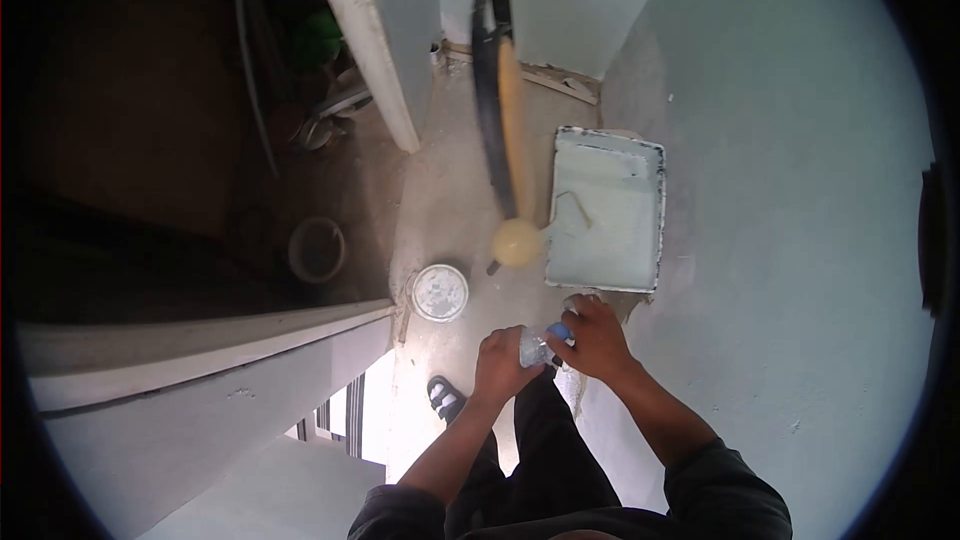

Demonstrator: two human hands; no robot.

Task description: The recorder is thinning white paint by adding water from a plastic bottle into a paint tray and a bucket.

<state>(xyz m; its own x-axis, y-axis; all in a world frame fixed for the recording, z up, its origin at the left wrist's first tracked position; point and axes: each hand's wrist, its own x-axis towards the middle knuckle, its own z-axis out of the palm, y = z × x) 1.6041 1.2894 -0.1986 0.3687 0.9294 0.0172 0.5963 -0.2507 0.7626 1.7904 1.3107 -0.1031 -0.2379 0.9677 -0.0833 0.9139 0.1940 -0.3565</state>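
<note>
My left hand (500,365) is closed around a clear plastic bottle (536,347), held low in front of my legs. At the bottle's right end is a blue cap (560,332), and the fingers of my right hand (598,340) are bent over it. Another bit of clear plastic (580,302) shows at the far side of my right fingers; I cannot make out what it is. Just beyond my right hand, a white rectangular tray (660,220) holds pale paint, with a thin bent wire piece in it.
A whitened round bucket (440,293) stands left of my hands. A long black and yellow thing (497,110) with rounded ends, partly blurred, reaches down the middle. Pale green walls (790,240) rise on the right. A second bucket (317,250) sits beyond the doorway at left.
</note>
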